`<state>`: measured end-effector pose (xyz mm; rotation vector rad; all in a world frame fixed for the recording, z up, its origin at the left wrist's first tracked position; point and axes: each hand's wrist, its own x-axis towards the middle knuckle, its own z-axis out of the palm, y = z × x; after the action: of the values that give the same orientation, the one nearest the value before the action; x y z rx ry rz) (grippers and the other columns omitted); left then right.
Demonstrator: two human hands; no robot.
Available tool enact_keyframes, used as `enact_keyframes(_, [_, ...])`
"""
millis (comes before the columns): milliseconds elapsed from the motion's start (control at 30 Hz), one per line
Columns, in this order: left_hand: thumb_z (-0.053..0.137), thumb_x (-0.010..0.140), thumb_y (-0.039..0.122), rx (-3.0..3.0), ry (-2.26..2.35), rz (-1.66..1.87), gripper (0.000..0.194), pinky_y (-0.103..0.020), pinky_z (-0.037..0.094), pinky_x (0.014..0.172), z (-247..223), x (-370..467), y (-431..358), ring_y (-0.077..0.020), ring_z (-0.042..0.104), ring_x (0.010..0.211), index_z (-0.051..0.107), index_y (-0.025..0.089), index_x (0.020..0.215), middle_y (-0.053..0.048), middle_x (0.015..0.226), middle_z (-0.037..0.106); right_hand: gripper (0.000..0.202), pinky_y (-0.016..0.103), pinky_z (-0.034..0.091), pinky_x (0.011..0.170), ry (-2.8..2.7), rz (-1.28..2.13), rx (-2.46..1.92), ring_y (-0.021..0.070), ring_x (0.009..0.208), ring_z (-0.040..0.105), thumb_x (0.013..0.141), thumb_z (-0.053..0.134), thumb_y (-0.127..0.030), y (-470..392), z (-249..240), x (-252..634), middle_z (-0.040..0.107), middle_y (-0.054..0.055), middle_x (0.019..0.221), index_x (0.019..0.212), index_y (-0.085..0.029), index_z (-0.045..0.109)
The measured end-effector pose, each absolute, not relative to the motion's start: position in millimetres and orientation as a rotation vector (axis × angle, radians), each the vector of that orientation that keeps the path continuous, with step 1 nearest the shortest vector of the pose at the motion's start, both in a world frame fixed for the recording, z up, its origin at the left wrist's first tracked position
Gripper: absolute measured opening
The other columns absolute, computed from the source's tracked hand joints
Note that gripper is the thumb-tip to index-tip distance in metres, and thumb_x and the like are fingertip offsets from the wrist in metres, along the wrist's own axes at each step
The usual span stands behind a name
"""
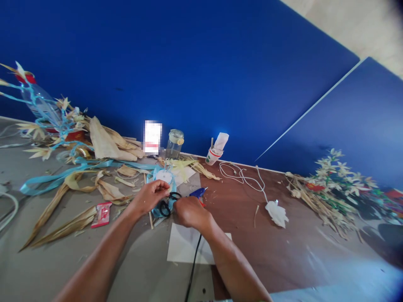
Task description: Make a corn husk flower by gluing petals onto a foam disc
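My left hand (155, 193) is closed in a pinch above the middle of the table, and whatever sits at its fingertips is too small to make out. Just beyond it is a white-centred roll of light blue ribbon (164, 176). Black scissor handles (165, 208) show between my two hands, the blades hidden. My right hand (190, 212) is curled closed beside those handles, its fingertips turned out of sight. A blue glue gun (197, 193) lies right behind my right hand. Beneath my right wrist is a sheet of white paper (179, 247).
Dried corn husks (110, 142) and a loose blue ribbon (37, 181) spread over the left side. A clear jar (174, 144) and a paper cup (214, 155) stand by the blue partition. White cable (242, 176) and husk flowers (335, 167) lie right. A black cord (194, 262) crosses the paper.
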<state>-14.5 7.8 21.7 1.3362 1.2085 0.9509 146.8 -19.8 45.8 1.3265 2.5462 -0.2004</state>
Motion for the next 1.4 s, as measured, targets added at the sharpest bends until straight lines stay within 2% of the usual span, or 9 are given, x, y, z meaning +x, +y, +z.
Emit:
enact_keyframes(133, [0.069, 0.061, 0.026, 1.273, 1.185, 0.962, 0.021, -0.020, 0.029, 0.044, 21.3, -13.8, 7.2, -0.0104, 0.048, 0.050, 0.061, 0.015, 0.077, 0.001, 0.060, 0.059, 0.016, 0.025, 0.041, 0.060, 2.646, -0.391, 1.437, 0.0222, 0.077, 0.065, 0.074, 0.052, -0.017, -14.1, 50.3, 155.2, 0.070, 0.011, 0.082, 0.077, -0.016, 0.068])
enact_keyframes(367, [0.070, 0.063, 0.031, 1.253, 1.099, 0.986, 0.027, -0.021, 0.035, 0.049, 12.5, -10.1, 8.1, -0.0112, 0.052, 0.055, 0.061, 0.014, 0.082, -0.001, 0.066, 0.062, 0.020, 0.021, 0.039, 0.060, 2.832, -1.244, 2.200, 0.0120, 0.064, 0.056, 0.080, 0.051, -0.027, -0.7, 47.5, 148.5, 0.066, 0.001, 0.069, 0.078, -0.015, 0.067])
enact_keyframes(567, [0.071, 0.064, 0.034, 1.274, 1.059, 1.034, 0.036, -0.022, 0.039, 0.054, 8.3, -5.9, 6.9, -0.0129, 0.054, 0.060, 0.058, 0.015, 0.092, 0.000, 0.066, 0.062, 0.014, 0.021, 0.037, 0.055, 2.672, -1.883, 2.197, 0.0098, 0.057, 0.049, 0.071, 0.057, -0.025, 7.6, 25.2, 141.6, 0.061, -0.001, 0.061, 0.064, -0.014, 0.063])
enact_keyframes(767, [0.060, 0.073, 0.046, 1.222, 1.066, 1.033, 0.039, -0.021, 0.023, 0.041, 22.3, -7.0, 0.2, -0.0050, 0.035, 0.042, 0.064, 0.012, 0.093, 0.000, 0.067, 0.056, 0.020, 0.020, 0.028, 0.044, 2.325, -2.366, 2.343, 0.0064, 0.044, 0.037, 0.067, 0.061, -0.034, 15.4, 25.8, 147.3, 0.050, -0.005, 0.051, 0.064, -0.015, 0.059])
enact_keyframes(933, [0.065, 0.071, 0.039, 0.982, 0.916, 0.951, 0.041, -0.020, 0.019, 0.042, 27.4, -6.4, -5.3, -0.0028, 0.030, 0.040, 0.063, 0.009, 0.099, 0.004, 0.058, 0.048, 0.022, 0.020, 0.025, 0.043, 2.319, -2.425, 2.367, 0.0059, 0.044, 0.036, 0.064, 0.063, -0.036, 18.3, 27.6, 151.6, 0.051, -0.004, 0.052, 0.061, -0.014, 0.057])
enact_keyframes(1033, [0.065, 0.073, 0.035, 0.923, 0.847, 0.910, 0.050, -0.019, 0.019, 0.041, 26.7, -5.9, -7.0, -0.0025, 0.028, 0.038, 0.052, 0.016, 0.117, 0.005, 0.058, 0.051, 0.022, 0.020, 0.024, 0.043, 2.287, -2.421, 2.393, 0.0062, 0.044, 0.036, 0.062, 0.064, -0.036, 18.3, 29.5, 152.0, 0.050, -0.004, 0.051, 0.062, -0.015, 0.058])
enact_keyframes(1100, [0.064, 0.074, 0.034, 0.921, 0.814, 0.883, 0.050, -0.018, 0.020, 0.041, 26.1, -5.6, -7.6, -0.0022, 0.028, 0.036, 0.047, 0.019, 0.119, 0.005, 0.059, 0.053, 0.023, 0.020, 0.024, 0.043, 2.267, -2.408, 2.418, 0.0063, 0.045, 0.036, 0.062, 0.064, -0.037, 18.0, 31.4, 152.0, 0.050, -0.004, 0.051, 0.062, -0.015, 0.058])
enact_keyframes(1267, [0.067, 0.072, 0.032, 0.890, 0.782, 0.855, 0.031, -0.016, 0.019, 0.039, 25.5, -3.3, -8.1, -0.0010, 0.028, 0.034, 0.051, 0.018, 0.094, 0.004, 0.058, 0.056, 0.027, 0.020, 0.025, 0.043, 2.295, -2.366, 2.412, 0.0059, 0.044, 0.034, 0.062, 0.065, -0.040, 17.4, 33.6, 152.2, 0.050, -0.005, 0.050, 0.063, -0.014, 0.059])
enact_keyframes(1400, [0.067, 0.070, 0.033, 0.887, 0.804, 0.854, 0.028, -0.015, 0.019, 0.038, 25.4, -1.4, -7.8, -0.0006, 0.029, 0.034, 0.049, 0.018, 0.086, 0.004, 0.057, 0.056, 0.026, 0.020, 0.026, 0.044, 2.358, -2.296, 2.369, 0.0057, 0.044, 0.034, 0.064, 0.064, -0.039, 17.5, 32.4, 152.5, 0.049, -0.005, 0.050, 0.060, -0.014, 0.058])
